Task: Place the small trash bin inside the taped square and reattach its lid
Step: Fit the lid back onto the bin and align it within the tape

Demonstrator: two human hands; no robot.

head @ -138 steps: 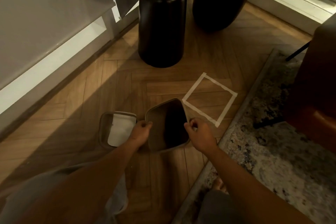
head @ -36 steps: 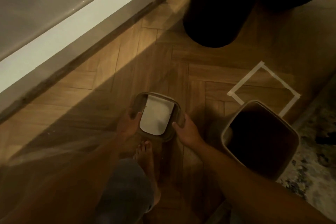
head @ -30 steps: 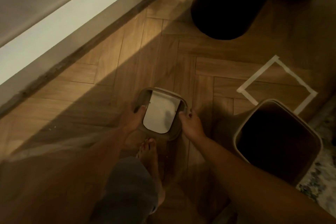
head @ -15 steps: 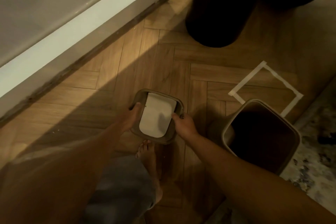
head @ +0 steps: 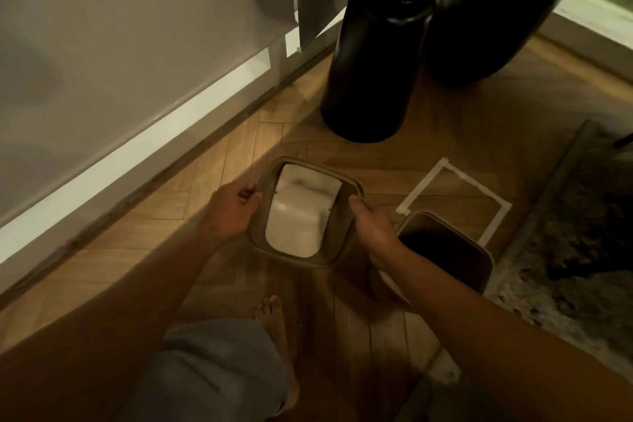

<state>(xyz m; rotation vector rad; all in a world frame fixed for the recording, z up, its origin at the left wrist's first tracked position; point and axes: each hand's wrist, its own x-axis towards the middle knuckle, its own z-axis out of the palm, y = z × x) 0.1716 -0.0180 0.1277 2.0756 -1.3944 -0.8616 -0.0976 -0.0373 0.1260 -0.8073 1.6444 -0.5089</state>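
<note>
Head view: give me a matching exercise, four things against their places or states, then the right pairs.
1. tan square swing-flap lid
2. open tan plastic trash bin
3. white tape square
4. bare foot

A. stuck flat on the wood floor
B. held up between both hands
C. standing by the tape's near corner, lidless
D. on the floor below the lid

Pairs: 1-B, 2-C, 3-A, 4-D

Dim herringbone wood floor (head: 212,181), white baseboard (head: 137,147), patterned rug (head: 565,250).
</note>
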